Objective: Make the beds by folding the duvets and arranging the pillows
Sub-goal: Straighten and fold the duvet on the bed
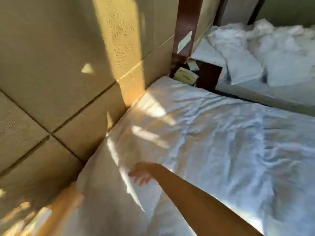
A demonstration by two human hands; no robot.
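Padded headboard wall (59, 65) fills 9–12 o'clock. Near bed (221, 142) w/ wrinkled white sheet runs from centre to 4 o'clock, no duvet visible on it. Far bed's rumpled duvet (281, 40) + loose pillows (242, 68) sit at 1–2 o'clock, w/ a dark nightstand (209, 74) btwn the beds at 12–1. At 6–7 o'clock a white bulk, prob. a pillow (105, 193) (blur, hard to split from the sheet), lies against the headboard wall. Right hand (140, 175) reaches in from 5 o'clock, fingers apart + relaxed, gripping nothing, on or just over that fabric; contact can't be told. Left forearm (66, 206) at 7–8 o'clock is sunlit + smeared, the left hand lost in blur at the pillow edge, so its grip can't be told. Step, I'd judge: seating the pillow at the bed head. To do it well: push it square to the headboard wall, sweep creases out w/ a flat palm toward 3 o'clock, and tug the corners even.
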